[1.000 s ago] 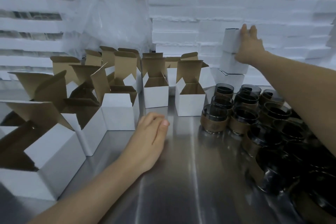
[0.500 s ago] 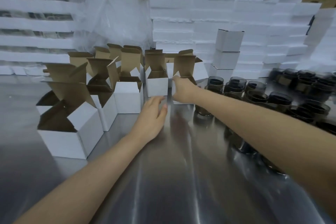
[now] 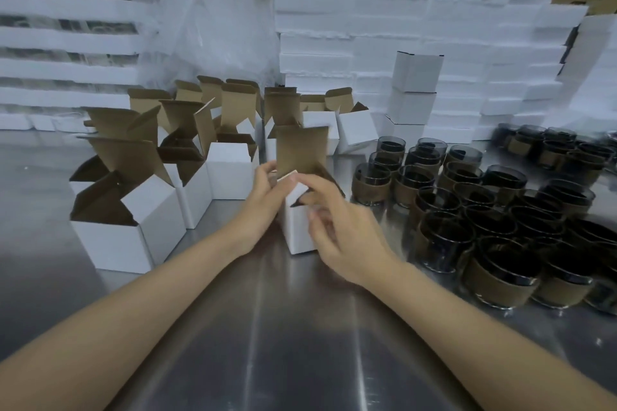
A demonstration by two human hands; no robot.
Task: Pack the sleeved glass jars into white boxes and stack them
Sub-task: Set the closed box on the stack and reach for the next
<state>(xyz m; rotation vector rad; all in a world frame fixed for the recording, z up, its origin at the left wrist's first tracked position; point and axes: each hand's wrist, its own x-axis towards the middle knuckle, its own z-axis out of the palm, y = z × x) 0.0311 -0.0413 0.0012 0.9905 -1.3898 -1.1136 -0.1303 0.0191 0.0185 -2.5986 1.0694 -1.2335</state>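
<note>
A steel table point(image 3: 300, 344) fills the view, backed by a wall of white foam slabs point(image 3: 384, 27) and a heap of clear plastic point(image 3: 213, 27). Open white boxes point(image 3: 133, 210) crowd the left; sleeved glass jars point(image 3: 484, 227) crowd the right. Three closed boxes point(image 3: 414, 93) stand stacked behind. At centre, the left hand point(image 3: 263, 197) and right hand point(image 3: 337, 227) hold one open box point(image 3: 298, 230) upright, fingers pinching its flaps.

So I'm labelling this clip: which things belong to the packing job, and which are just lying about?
Job:
open white cardboard box held by left hand and right hand
brown-sleeved dark glass jars
empty open white boxes
stack of closed white boxes

Lying about:
crumpled clear plastic sheet
white foam slabs
</note>
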